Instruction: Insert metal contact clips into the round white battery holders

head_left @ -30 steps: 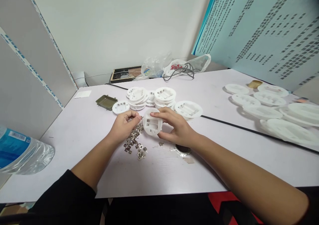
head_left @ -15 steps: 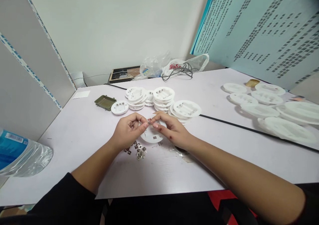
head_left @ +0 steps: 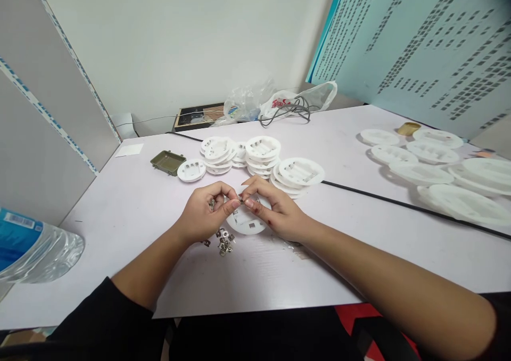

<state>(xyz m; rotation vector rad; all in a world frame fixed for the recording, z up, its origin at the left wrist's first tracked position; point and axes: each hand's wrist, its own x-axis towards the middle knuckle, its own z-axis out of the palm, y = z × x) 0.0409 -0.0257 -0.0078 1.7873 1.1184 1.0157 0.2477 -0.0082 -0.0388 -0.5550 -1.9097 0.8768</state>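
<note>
My left hand and my right hand meet above the white table. Their fingertips pinch a small metal clip between them. Other small metal clips show inside my left hand's curled fingers. A round white plastic disc sits under my right hand, partly hidden by it. A little pile of metal clips lies on the table just below my left hand.
Stacks of white round battery holders stand behind my hands, with a green lid to their left. More white discs lie at the right. A black cable crosses the table. A water bottle lies at the left edge.
My right hand has lowered the white disc towards the table. Both hands came together, and now pinch a metal clip between their fingertips.
</note>
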